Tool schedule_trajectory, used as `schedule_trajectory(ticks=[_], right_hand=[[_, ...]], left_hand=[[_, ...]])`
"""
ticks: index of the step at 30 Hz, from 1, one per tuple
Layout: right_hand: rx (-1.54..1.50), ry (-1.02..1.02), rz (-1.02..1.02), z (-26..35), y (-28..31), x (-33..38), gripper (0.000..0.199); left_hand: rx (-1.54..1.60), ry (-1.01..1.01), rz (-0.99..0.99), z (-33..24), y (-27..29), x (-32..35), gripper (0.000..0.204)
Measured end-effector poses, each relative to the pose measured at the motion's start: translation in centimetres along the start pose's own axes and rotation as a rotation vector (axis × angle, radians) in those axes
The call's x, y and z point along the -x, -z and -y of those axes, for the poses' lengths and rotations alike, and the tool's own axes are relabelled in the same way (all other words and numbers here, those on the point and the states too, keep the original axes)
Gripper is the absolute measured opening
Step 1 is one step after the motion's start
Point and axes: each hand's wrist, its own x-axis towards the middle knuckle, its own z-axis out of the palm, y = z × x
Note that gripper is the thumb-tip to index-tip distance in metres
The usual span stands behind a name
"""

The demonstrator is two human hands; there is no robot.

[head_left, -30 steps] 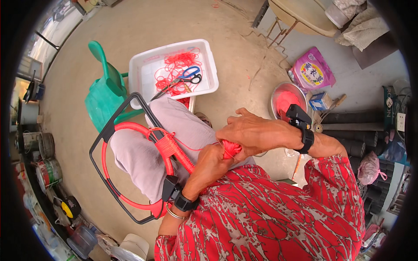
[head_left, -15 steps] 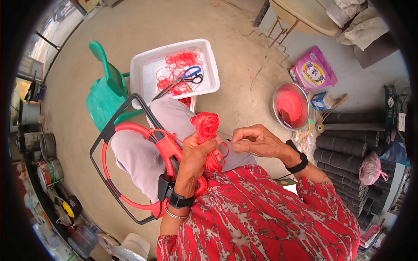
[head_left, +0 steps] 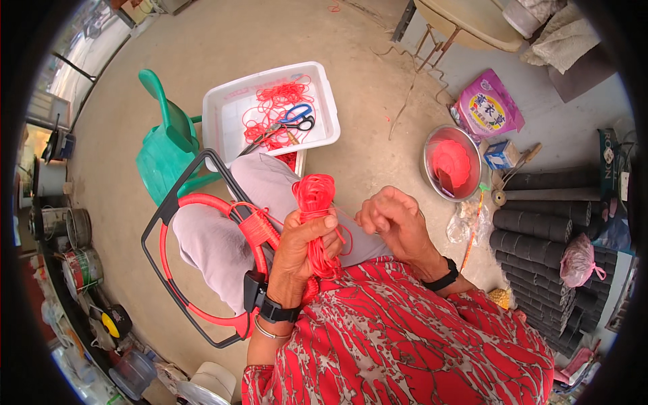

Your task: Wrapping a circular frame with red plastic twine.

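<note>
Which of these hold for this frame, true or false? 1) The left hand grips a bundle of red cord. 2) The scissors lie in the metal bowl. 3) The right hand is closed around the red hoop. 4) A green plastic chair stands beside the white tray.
1) True: the left hand is closed on the bundle of red cord.
2) False: the scissors lie in the white tray, on loose red cord; the metal bowl holds something red.
3) False: the right hand is beside the cord bundle, apart from the red hoop, which rests on the lap.
4) True: the green plastic chair stands left of the tray.
</note>
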Motion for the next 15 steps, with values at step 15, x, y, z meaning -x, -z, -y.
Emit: schedule_trajectory(ticks=[15], right_hand=[[-0.854, -0.379, -0.049, -1.0, 0.7, -0.9, 0.031]], left_hand=[[-0.238, -0.201, 0.072, 0.3, -0.3, 0.3, 0.024]])
